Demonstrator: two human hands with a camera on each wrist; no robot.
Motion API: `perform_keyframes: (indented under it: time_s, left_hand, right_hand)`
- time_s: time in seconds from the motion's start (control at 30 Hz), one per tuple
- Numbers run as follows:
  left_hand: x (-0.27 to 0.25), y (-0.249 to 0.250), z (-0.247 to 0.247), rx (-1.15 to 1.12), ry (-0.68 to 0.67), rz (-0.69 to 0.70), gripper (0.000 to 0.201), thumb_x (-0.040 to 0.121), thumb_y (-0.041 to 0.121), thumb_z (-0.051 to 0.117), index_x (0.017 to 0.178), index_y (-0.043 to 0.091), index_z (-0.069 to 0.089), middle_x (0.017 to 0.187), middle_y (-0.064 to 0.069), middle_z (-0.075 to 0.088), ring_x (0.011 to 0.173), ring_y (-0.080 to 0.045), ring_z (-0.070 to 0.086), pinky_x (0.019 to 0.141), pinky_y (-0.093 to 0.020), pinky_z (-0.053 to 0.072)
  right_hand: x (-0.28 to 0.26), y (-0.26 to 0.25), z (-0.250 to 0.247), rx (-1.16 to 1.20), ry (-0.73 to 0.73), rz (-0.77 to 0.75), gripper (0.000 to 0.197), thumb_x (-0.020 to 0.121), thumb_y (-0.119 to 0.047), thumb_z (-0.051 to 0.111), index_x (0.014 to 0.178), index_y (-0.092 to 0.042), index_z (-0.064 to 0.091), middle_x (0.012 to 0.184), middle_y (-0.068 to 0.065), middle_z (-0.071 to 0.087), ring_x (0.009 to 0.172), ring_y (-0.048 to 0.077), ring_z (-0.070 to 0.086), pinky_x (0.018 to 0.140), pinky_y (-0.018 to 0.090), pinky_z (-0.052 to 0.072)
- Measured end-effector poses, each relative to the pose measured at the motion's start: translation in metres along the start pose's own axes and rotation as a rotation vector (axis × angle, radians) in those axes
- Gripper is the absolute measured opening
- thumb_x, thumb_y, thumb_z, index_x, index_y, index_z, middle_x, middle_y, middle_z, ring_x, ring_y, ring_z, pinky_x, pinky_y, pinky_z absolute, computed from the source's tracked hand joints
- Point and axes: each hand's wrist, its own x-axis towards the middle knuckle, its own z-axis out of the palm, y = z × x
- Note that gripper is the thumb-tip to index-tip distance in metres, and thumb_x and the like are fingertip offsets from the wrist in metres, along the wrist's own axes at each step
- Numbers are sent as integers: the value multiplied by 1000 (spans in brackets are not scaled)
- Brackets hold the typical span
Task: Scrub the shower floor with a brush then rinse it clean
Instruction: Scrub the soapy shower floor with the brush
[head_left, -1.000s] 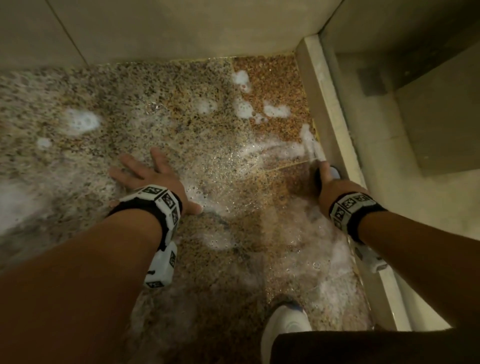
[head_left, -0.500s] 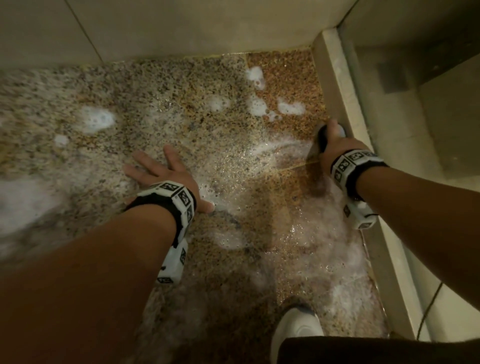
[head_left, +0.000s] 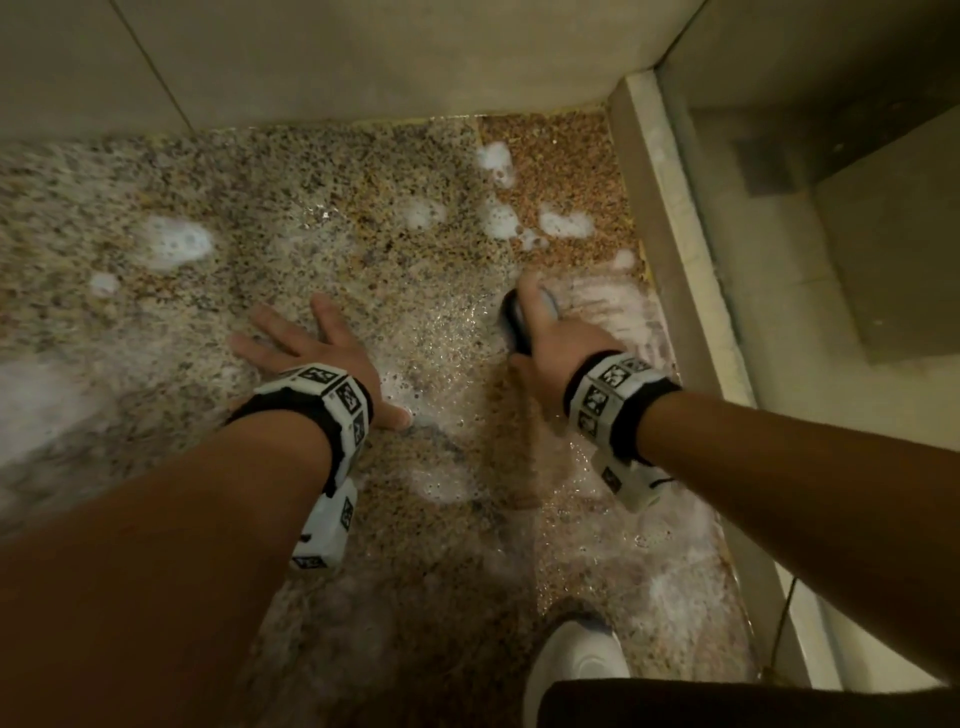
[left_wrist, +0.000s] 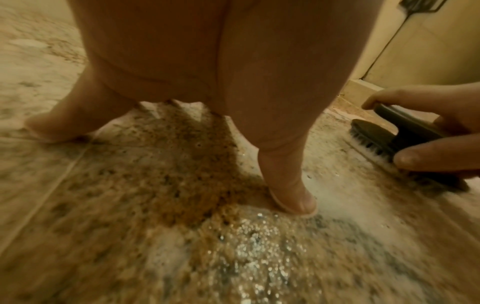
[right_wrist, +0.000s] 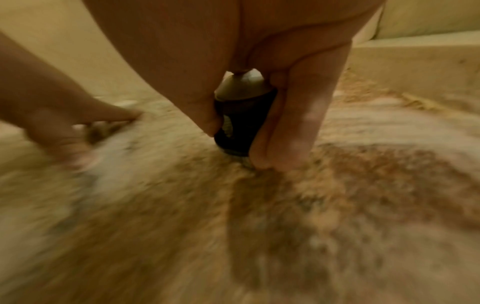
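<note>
A person's right hand (head_left: 558, 345) is gripping a dark scrub brush (head_left: 517, 319) on a speckled, granite-like shower floor (head_left: 291, 208), fingers and thumb curled round its raised handle. The brush's long axis is running away from the person toward the back wall (head_left: 415, 57), tilted slightly leftward, bristles facing down onto the wet stone. It is sitting right of centre, near the pale raised curb (head_left: 670, 218) bordering the floor on the right.

The left hand (head_left: 311, 353) is pressing flat on the floor, fingers spread and straight, holding nothing, well apart from the brush. White foam (head_left: 176, 241) is lying in scattered patches, and glistening bubbles are covering the stone between the hands. A white shoe (head_left: 576, 660) is showing at the bottom edge.

The left wrist view is revealing what the head view hides: the brush's (left_wrist: 389, 135) oval base, short dark bristles and arched handle, with the right hand (left_wrist: 441, 127) wrapped over it. The right wrist view, heavily blurred, is showing the handle's end (right_wrist: 241, 115) clamped between thumb and fingers.
</note>
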Motion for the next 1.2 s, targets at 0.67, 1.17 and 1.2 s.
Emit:
perform_keyframes:
  time_s: [0.67,1.17,1.2]
  left_hand:
    - [1,-16,8,-66,16,96,167,47,78,84,149,26,-38,150,-30,-44,142,-58,-27,112,-78,14]
    - [6,-35,4,-50,20,-18,162,55,83,77,153,14,-32,157,-30,-31,148,-54,-16,119,-67,17]
    - [7,-30,2,-65,21,-33,162,56,82,78,154,13,-31,157,-31,-31,147,-55,-16,118,-69,17]
  right_hand:
    - [31,20,-17,21,160,240,90,101,-44,52,160,-31,-15,114,19,68,70,28,63,63,31,50]
    - [-4,32,-5,6,68,116,90,101,-51,49,155,-43,-22,94,11,67,56,17,55,48,23,37]
    - [7,36,-10,-7,86,154,90,102,-49,48,156,-40,-23,92,14,69,55,21,56,47,24,37]
